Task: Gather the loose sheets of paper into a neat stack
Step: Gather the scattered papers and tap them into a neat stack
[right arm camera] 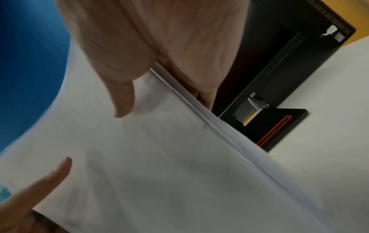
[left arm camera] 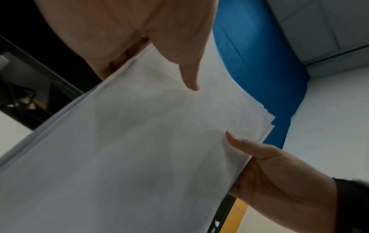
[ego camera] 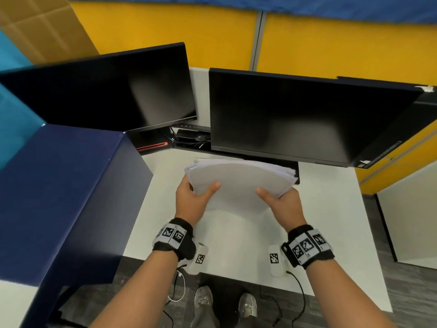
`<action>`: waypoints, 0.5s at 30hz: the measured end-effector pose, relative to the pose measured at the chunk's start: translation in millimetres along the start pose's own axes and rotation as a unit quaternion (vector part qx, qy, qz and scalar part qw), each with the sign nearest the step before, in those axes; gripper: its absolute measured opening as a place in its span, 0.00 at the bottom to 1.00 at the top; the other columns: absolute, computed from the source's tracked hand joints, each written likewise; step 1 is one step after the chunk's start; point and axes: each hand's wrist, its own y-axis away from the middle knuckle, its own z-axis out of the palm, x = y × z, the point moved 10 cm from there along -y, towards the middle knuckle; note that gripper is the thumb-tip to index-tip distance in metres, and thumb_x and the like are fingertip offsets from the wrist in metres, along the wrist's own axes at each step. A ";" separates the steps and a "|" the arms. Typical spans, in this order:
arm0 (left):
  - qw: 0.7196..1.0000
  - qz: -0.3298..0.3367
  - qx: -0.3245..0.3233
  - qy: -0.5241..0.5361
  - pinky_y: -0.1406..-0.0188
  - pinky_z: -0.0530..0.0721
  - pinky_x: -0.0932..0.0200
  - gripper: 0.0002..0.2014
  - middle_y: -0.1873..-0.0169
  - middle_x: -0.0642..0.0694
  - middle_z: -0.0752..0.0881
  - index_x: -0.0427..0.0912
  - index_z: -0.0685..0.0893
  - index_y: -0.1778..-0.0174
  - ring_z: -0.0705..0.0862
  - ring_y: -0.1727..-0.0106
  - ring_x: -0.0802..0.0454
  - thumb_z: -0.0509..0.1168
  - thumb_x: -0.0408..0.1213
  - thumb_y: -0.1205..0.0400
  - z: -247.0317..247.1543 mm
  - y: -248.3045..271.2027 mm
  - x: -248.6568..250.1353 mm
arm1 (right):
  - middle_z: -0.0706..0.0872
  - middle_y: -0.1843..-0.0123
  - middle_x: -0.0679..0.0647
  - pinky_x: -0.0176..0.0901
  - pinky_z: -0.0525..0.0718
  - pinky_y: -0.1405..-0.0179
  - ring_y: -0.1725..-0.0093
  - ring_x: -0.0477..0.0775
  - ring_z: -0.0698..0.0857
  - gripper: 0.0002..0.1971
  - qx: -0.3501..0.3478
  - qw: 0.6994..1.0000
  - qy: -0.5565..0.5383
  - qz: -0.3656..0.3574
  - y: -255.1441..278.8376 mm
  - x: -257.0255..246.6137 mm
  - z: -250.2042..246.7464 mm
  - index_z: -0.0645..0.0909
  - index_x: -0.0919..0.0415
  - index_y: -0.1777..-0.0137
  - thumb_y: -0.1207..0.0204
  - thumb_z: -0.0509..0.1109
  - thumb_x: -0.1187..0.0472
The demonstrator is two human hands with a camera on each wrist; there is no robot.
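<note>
A stack of white paper sheets (ego camera: 238, 183) is held up on edge above the white desk (ego camera: 331, 221), bowed towards me, its far corners fanned out a little. My left hand (ego camera: 192, 197) grips its left side with the thumb on the near face and the fingers behind. My right hand (ego camera: 282, 202) grips the right side in the same way. In the left wrist view the sheets (left arm camera: 139, 149) fill the frame under my left thumb, and the right hand (left arm camera: 279, 173) holds the far edge. The right wrist view shows the sheets (right arm camera: 159, 165) and their layered edge.
Two dark monitors (ego camera: 106, 91) (ego camera: 307, 114) stand at the back of the desk, with cables and a black base with a red stripe (ego camera: 153, 145) beneath them. A dark blue box (ego camera: 63, 197) stands at the left. A yellow partition (ego camera: 331, 43) runs behind.
</note>
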 end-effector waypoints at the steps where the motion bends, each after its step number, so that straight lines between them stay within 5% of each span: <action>1: 1.000 0.008 0.002 0.016 0.46 0.88 0.64 0.31 0.42 0.50 0.89 0.44 0.80 0.31 0.88 0.42 0.57 0.83 0.40 0.29 1.4 -0.8 5.0 | 0.90 0.46 0.44 0.37 0.89 0.48 0.46 0.40 0.90 0.21 0.005 1.000 -0.016 0.002 0.2 -2.1 -0.3 0.84 0.52 0.39 0.32 0.83 0.59; 3: 0.998 0.041 0.020 0.052 0.48 0.88 0.62 0.32 0.39 0.47 0.86 0.46 0.77 0.30 0.87 0.42 0.54 0.81 0.45 0.28 1.5 -3.1 23.7 | 0.88 0.45 0.43 0.30 0.87 0.54 0.51 0.31 0.88 0.25 0.027 0.998 -0.050 -0.023 0.4 -18.8 -1.8 0.81 0.56 0.36 0.32 0.84 0.60; 6: 0.992 0.050 0.081 0.080 0.50 0.89 0.57 0.23 0.42 0.48 0.85 0.54 0.79 0.35 0.87 0.44 0.50 0.74 0.54 0.24 -3.4 -5.8 45.0 | 0.86 0.47 0.43 0.28 0.85 0.58 0.55 0.31 0.86 0.26 0.065 0.992 -0.096 -0.044 0.5 -41.0 -1.9 0.80 0.53 0.36 0.33 0.79 0.47; 11: 0.988 0.020 0.129 0.080 0.46 0.87 0.56 0.08 0.48 0.55 0.86 0.53 0.84 0.45 0.86 0.44 0.52 0.72 0.44 0.19 -5.1 -16.3 50.2 | 0.86 0.64 0.42 0.40 0.82 0.60 0.65 0.37 0.84 0.09 0.153 0.981 -0.122 -0.020 -8.8 -47.9 -6.8 0.84 0.61 0.54 0.24 0.75 0.55; 15: 0.989 0.034 0.126 0.076 0.59 0.83 0.74 0.12 0.50 0.51 0.88 0.47 0.85 0.42 0.87 0.50 0.57 0.73 0.45 0.20 -5.7 -19.7 55.7 | 0.85 0.63 0.46 0.38 0.82 0.60 0.62 0.47 0.83 0.09 0.163 0.979 -0.118 -0.020 -13.7 -47.3 -9.3 0.84 0.59 0.58 0.23 0.73 0.54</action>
